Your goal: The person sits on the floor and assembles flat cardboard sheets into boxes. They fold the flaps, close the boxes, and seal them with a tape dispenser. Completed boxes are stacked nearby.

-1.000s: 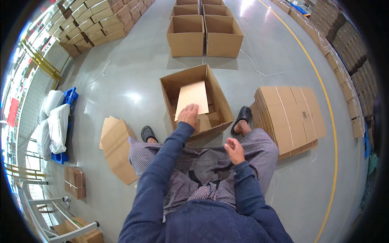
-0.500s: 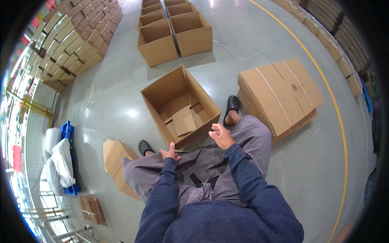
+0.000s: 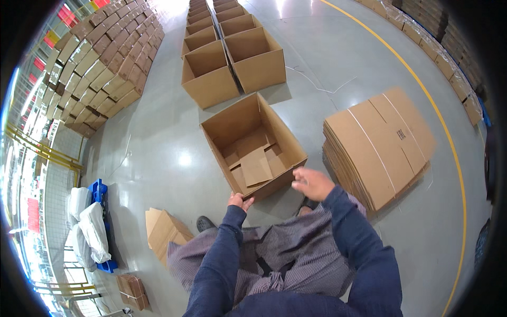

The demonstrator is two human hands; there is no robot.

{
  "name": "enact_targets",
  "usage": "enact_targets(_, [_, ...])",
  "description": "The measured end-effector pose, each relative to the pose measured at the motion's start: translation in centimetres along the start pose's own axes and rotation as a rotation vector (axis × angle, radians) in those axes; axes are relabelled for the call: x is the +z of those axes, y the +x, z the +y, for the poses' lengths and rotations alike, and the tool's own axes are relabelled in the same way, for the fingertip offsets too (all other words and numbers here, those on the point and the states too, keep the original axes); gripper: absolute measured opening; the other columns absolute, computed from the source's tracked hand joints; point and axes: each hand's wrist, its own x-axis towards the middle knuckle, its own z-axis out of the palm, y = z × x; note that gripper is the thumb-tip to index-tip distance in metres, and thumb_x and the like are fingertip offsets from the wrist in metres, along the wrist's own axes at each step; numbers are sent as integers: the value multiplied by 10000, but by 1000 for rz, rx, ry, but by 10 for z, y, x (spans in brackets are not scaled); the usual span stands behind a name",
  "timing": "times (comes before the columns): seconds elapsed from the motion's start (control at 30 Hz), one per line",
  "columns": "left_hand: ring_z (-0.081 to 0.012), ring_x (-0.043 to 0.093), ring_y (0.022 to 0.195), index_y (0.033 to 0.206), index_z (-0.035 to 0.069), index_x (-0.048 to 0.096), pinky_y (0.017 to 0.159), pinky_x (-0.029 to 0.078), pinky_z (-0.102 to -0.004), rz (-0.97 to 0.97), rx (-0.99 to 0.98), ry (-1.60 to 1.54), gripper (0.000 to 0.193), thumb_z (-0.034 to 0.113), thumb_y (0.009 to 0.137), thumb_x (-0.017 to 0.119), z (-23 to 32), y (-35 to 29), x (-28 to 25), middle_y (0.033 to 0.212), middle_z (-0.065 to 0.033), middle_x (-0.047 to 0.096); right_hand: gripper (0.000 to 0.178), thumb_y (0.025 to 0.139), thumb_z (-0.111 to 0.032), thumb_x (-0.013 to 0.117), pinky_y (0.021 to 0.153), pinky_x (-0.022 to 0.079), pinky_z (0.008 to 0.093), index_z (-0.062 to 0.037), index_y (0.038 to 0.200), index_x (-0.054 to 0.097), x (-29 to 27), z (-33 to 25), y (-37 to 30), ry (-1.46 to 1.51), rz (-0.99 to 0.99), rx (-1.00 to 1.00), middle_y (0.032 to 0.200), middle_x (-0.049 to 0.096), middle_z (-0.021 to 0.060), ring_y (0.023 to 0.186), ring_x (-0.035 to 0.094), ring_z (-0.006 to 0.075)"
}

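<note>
An open-topped cardboard box stands on the floor right in front of me, with loose cardboard flaps or pieces lying at its bottom. My left hand grips the rim at the box's near left corner, thumb and fingers on the near wall. At the near right corner is my right hand, its fingers half bent and thumb apart, holding nothing. Whether its fingertips touch the box's wall I cannot tell.
Two rows of open boxes extend away ahead. To my right lies a strapped stack of flat cardboard. Folded cardboard, a small tied bundle and a blue pallet with wrapped bags are at left. Stacked cartons rise behind.
My left hand has moved forward and taken hold of the box's near left corner. The right hand has moved toward the near right corner. My view has shifted.
</note>
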Motion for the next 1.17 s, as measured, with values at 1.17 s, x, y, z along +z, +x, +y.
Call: enact_targets(1.17, [-299, 618, 994, 1469, 76, -9, 677, 549, -416, 55, -193, 584, 777, 116, 914, 534, 115, 131, 243, 987, -184, 623, 411, 857, -372, 592, 852, 484, 444, -51, 1112, 618, 13, 59, 65, 344, -319, 710, 1035, 651, 202, 989, 610, 378])
